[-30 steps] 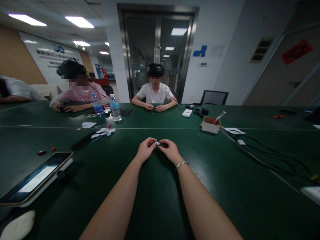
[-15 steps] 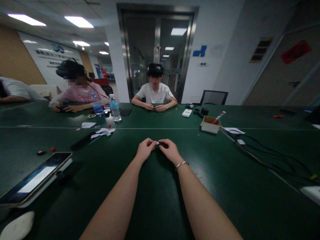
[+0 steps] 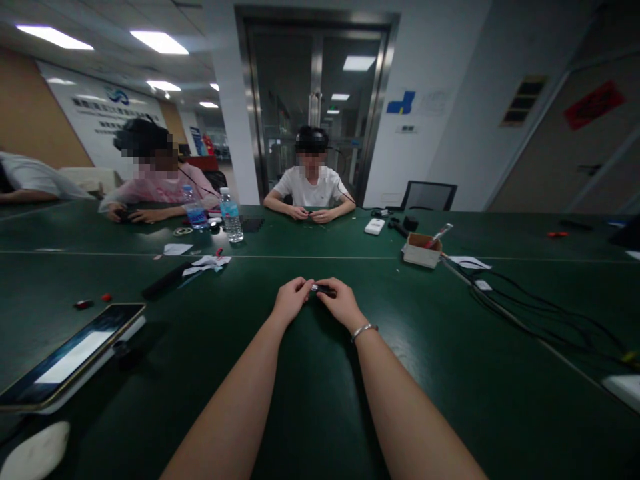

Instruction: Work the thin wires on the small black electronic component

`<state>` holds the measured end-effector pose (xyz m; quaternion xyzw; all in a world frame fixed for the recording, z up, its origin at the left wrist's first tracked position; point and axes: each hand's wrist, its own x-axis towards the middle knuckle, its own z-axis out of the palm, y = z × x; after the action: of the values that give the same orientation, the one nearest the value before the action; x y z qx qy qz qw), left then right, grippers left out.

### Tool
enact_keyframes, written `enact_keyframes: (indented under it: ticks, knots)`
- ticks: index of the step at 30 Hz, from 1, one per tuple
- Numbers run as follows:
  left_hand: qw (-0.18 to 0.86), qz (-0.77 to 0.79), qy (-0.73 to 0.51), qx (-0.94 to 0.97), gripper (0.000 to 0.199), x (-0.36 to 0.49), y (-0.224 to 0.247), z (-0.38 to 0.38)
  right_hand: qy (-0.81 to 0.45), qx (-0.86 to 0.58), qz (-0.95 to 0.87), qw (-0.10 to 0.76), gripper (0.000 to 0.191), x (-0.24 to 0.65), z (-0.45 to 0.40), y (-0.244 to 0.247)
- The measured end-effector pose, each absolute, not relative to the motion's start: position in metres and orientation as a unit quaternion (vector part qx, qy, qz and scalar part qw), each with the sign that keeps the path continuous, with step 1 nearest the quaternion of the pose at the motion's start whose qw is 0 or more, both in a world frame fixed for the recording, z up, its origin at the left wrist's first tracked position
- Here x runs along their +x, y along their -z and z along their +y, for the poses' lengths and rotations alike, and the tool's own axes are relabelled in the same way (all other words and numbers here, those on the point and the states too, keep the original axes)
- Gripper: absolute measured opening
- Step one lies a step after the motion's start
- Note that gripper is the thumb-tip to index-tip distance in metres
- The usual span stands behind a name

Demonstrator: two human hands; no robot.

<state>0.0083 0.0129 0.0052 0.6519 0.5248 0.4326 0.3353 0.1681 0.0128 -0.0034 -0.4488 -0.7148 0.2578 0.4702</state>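
Note:
Between my two hands, just above the green table (image 3: pixel 320 380), is a small dark cylinder with a silver end (image 3: pixel 325 290); its exact kind is too small to make out. My right hand (image 3: pixel 343 300) has its fingers closed round the dark part. At the silver end, the thumb and fingers of my left hand (image 3: pixel 291 297) are pinched together. Fingers cover part of the cylinder. A silver bracelet (image 3: pixel 364 331) circles my right wrist.
A phone (image 3: pixel 75 353) lies propped at the left, near a black pouch-like thing (image 3: pixel 173 280) and crumpled paper (image 3: pixel 207 265). Water bottles (image 3: pixel 231 217) stand farther back. To the right are a small box (image 3: pixel 423 250) and black cables (image 3: pixel 540 307). Other people sit across the table.
The dark cylinder shows slightly more between my fingers. Both hands stay in nearly the same place, with only a tiny shift of the whole view.

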Motion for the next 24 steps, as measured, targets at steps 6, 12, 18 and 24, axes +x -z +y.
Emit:
enact_keyframes:
  ticks: [6,12,18,24]
  knots:
    - [0.277,0.559,-0.429,0.653,0.047,0.01,-0.007,0.012,-0.16,-0.437,-0.769,0.438,0.024,0.164,0.006,-0.008]
    - [0.241,0.572,-0.433,0.654,0.05,0.013,-0.01,0.008,-0.101,-0.427,-0.796,0.417,0.024,0.161,-0.001,-0.015]
    - [0.251,0.568,-0.434,0.652,0.054,0.014,-0.009,0.01,-0.103,-0.423,-0.801,0.411,0.022,0.163,-0.001,-0.014]
    - [0.271,0.53,-0.454,0.663,0.045,0.015,-0.004,0.009,-0.172,-0.451,-0.756,0.442,0.017,0.166,0.005,-0.005]
